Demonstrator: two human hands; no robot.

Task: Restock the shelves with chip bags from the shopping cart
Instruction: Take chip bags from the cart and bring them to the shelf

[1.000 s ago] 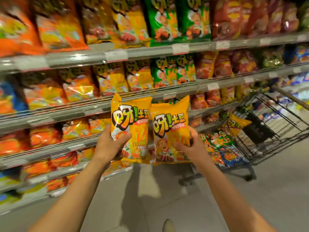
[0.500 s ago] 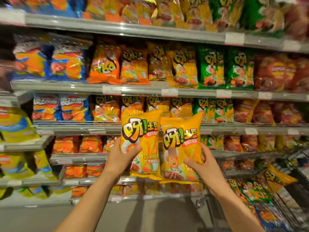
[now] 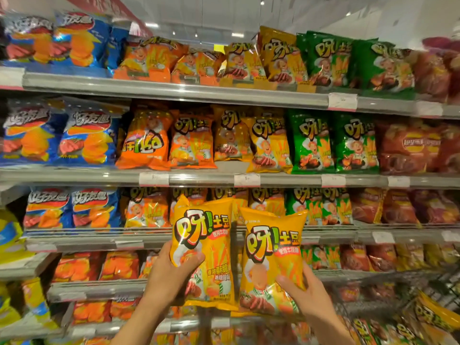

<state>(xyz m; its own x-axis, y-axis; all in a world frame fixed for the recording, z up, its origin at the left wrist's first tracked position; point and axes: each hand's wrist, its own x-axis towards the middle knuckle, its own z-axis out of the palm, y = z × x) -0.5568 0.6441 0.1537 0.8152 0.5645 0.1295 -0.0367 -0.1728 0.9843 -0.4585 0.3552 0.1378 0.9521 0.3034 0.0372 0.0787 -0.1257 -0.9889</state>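
- Head view: we've got two yellow chip bags up in front of the shelves, one per hand, both upright and facing us.
- Our left hand (image 3: pixel 171 272) grips the left yellow bag (image 3: pixel 204 250) at its lower left edge, thumb curled over the front, the other fingers hidden behind it.
- Our right hand (image 3: pixel 305 295) holds the right yellow bag (image 3: pixel 270 260) by its lower right corner, thumb pressed on the front, fingers wrapped round the back.
- The two bags sit side by side, inner edges touching or slightly overlapping; can't really tell which.
- Behind them are the shelves (image 3: pixel 174 92), several tiers, packed with chips: blue bags (image 3: pixel 87 138) on the left, orange bags (image 3: pixel 144 143) next, then matching yellow bags (image 3: pixel 268 145), green bags (image 3: pixel 311 143), and dark red bags (image 3: pixel 408 148) on the far right.
- Our two bags are held in front of the third tier down, covering part of the orange and yellow row there.
- White price tags (image 3: pixel 247 180) are clipped along the shelf edges.
- Bottom right corner: the wire shopping cart (image 3: pixel 388 297), with more chip bags (image 3: pixel 433 317) in it, yellow and green ones, pretty blurry.
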